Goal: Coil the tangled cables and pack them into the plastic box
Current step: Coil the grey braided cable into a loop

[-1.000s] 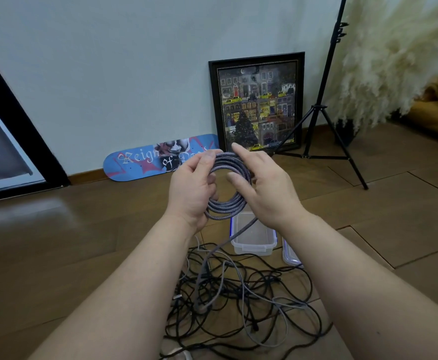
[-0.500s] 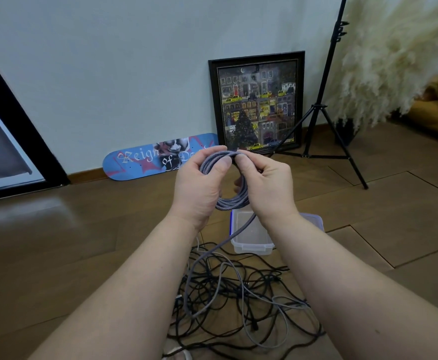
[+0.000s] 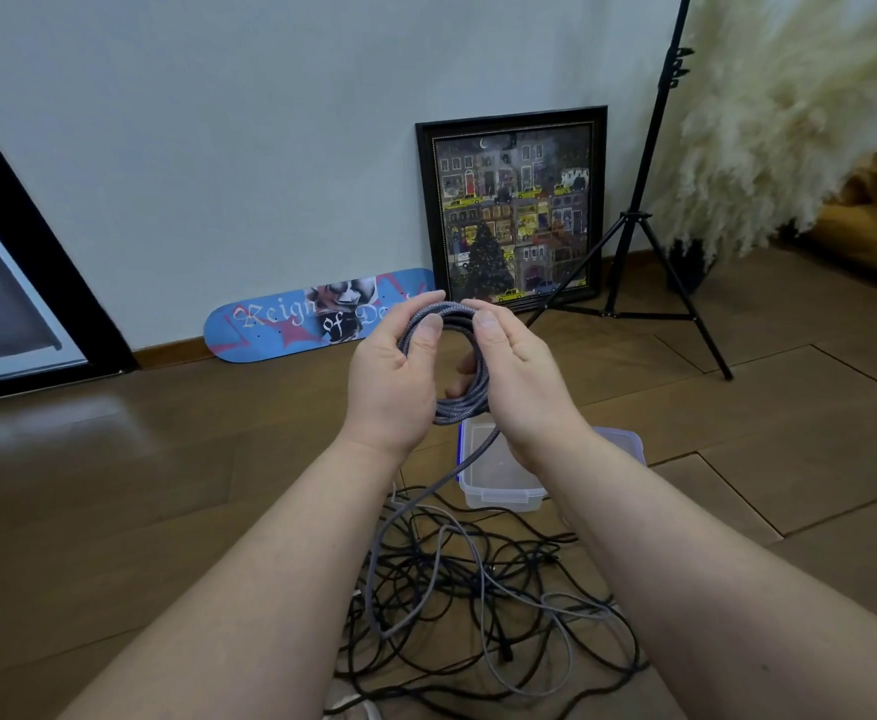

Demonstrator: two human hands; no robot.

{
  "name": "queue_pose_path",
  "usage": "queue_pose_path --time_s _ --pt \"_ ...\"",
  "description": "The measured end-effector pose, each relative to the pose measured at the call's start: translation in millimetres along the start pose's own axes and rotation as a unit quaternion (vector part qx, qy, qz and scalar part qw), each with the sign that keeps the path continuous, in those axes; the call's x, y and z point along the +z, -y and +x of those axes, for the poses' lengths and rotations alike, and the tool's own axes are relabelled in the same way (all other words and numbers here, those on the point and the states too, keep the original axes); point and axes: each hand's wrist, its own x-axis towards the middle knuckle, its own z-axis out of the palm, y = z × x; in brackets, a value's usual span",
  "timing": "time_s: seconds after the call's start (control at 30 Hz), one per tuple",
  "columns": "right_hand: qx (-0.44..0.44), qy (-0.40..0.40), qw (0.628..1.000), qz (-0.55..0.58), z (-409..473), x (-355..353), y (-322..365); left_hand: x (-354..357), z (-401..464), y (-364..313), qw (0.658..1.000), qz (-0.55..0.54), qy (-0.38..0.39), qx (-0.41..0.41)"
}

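Braided grey cable [image 3: 460, 402] sits coiled between our hands — left hand [image 3: 392, 379] and right hand [image 3: 517, 379] both curl fingers round the loop. Its loose tail drops toward the tangled cables [image 3: 478, 605] — plastic box [image 3: 499, 491] directly below the coil.

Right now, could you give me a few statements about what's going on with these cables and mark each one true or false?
1. Both hands hold the braided grey cable coil: the left hand and right hand grip it. True.
2. The plastic box already has coiled cables packed in it. False: it looks empty.
3. A tail of the braided cable hangs down to the tangled cables on the floor. True.
4. The box's lid is snapped on. False: the box is open.
5. A skateboard deck leans against the wall. True.
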Motion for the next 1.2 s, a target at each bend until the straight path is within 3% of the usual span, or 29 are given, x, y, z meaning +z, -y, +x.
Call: queue_pose_path --time_s 0.17,0.4,0.5,0.7,0.87,1.07,1.2 --pt "-0.009 -0.037 0.999 -0.024 -2 -5 1 6 0 -1 1.000 -0.004 0.025 -0.015" --pt "-0.018 -0.069 0.997 0.039 0 4 2 5 -1 -2 0.999 -0.030 -0.002 -0.032" --pt "-0.025 -0.090 0.996 0.001 2 6 -2 5 -3 -5 0.999 -0.014 0.004 -0.040" --pt "-0.127 -0.067 0.982 -0.122 -1 -4 2 5 0 -12 0.998 -0.018 0.047 -0.032" --pt "-0.191 -0.118 0.965 -0.136 1 -10 -4 9 -4 -17 0.996 -0.040 0.066 -0.043" --pt "-0.144 -0.126 0.978 -0.080 4 -3 -7 11 -4 -4 0.993 -0.091 -0.014 -0.079" --pt "-0.100 -0.054 0.993 -0.039 5 -4 0 13 -1 -7 0.986 -0.120 -0.061 -0.094"
